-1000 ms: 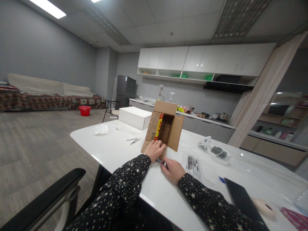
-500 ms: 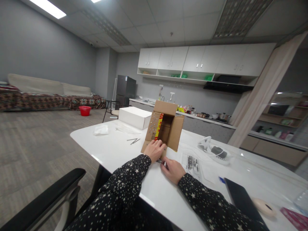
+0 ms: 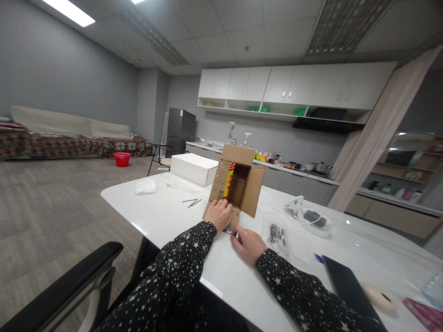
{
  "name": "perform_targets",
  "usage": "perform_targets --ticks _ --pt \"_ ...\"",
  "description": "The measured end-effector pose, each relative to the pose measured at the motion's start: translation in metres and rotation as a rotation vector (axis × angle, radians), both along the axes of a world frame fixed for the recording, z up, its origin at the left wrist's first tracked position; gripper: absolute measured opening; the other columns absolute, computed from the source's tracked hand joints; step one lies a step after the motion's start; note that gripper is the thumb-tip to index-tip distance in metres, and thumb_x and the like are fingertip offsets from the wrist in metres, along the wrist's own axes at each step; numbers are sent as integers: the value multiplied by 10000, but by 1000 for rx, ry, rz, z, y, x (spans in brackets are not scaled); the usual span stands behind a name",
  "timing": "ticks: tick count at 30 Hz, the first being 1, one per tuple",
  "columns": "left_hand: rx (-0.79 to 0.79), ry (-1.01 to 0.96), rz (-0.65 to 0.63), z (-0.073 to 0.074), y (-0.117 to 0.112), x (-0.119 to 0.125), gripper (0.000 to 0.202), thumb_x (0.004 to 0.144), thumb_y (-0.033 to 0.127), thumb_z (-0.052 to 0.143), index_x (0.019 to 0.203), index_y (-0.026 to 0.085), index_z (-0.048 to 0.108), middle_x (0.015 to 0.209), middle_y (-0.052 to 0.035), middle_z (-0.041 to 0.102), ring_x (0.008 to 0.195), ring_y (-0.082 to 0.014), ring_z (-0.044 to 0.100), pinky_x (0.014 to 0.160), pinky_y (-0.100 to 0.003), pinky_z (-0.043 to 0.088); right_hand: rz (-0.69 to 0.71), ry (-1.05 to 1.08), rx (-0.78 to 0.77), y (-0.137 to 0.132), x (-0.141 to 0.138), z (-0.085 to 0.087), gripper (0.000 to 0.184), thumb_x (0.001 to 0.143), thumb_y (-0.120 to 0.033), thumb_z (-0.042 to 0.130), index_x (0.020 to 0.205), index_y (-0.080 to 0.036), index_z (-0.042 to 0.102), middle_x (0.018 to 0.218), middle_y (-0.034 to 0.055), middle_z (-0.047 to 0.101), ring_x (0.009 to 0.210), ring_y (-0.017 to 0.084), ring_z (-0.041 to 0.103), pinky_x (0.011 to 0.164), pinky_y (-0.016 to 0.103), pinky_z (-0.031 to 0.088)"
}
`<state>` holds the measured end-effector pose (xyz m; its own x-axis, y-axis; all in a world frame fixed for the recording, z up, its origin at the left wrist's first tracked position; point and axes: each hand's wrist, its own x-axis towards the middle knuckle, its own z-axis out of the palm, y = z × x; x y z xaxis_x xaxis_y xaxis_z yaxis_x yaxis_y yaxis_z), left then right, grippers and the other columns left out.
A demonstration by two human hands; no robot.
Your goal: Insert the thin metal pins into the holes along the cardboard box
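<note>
An open cardboard box (image 3: 255, 189) lies on its side on the white table, its mouth toward me and its flaps spread. A red and yellow printed strip runs along its left flap. My left hand (image 3: 220, 215) is curled over the lower left of the opening, fingers bent onto the cardboard. My right hand (image 3: 249, 243) is closed at the near right corner of the lower flap, thumb and fingers at its edge. A small dark strip shows between the hands at that edge; I cannot make out what it is.
A white box (image 3: 194, 168) stands behind on the left. Thin dark rods (image 3: 192, 202) and crumpled white plastic (image 3: 145, 186) lie left. To the right are a clear pack of small metal parts (image 3: 278, 235), a white device (image 3: 313, 219), a black tablet-like slab (image 3: 349, 286) and a beige mouse-shaped object (image 3: 379, 297).
My left hand has slid slightly left and down along the box, uncovering more of the lower flap. The right hand and the box have hardly moved.
</note>
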<state>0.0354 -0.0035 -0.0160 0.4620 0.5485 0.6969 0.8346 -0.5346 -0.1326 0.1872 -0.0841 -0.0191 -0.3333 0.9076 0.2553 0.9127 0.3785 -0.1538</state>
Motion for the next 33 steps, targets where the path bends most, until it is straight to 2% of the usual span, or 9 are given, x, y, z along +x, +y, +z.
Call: perform_targets --ticks 4,10,18,22,26,33 --pt "14 -24 14 -3 2 -1 215 910 261 414 835 155 585 817 -89 602 840 -217 532 777 -385 343 10 -2 4 0 1 -1 156 888 -281 428 941 -209 556 712 -1 619 626 126 529 576 224 264" --pt "15 -37 21 -4 5 0 281 946 290 372 832 154 590 820 -84 628 849 -211 545 774 -376 329 12 1 1 0 0 1 154 888 -287 428 927 -208 555 703 -2 619 637 131 538 584 225 269" --pt "18 -121 -12 3 0 -1 285 966 321 346 894 175 580 843 -66 637 836 -186 553 774 -351 332 8 1 -6 0 0 0 153 891 -274 434 938 -201 560 714 1 624 644 126 541 595 226 273" --pt "50 -171 -119 4 0 -3 281 966 316 351 892 176 583 838 -50 628 813 -168 562 761 -334 361 10 0 1 1 1 -2 156 894 -281 433 937 -198 557 703 0 615 639 125 531 592 226 263" --pt "47 -103 -276 1 -1 -1 257 955 303 377 876 176 587 821 -36 611 789 -153 570 750 -304 403 9 -10 2 3 3 -2 145 886 -277 436 917 -195 552 690 -3 606 625 124 519 584 230 249" --pt "-50 -90 -366 0 -7 2 189 922 251 416 911 183 592 857 -36 616 802 -150 576 757 -277 447 13 -8 15 5 4 -4 133 880 -267 432 907 -197 542 691 -2 604 616 127 516 575 234 239"
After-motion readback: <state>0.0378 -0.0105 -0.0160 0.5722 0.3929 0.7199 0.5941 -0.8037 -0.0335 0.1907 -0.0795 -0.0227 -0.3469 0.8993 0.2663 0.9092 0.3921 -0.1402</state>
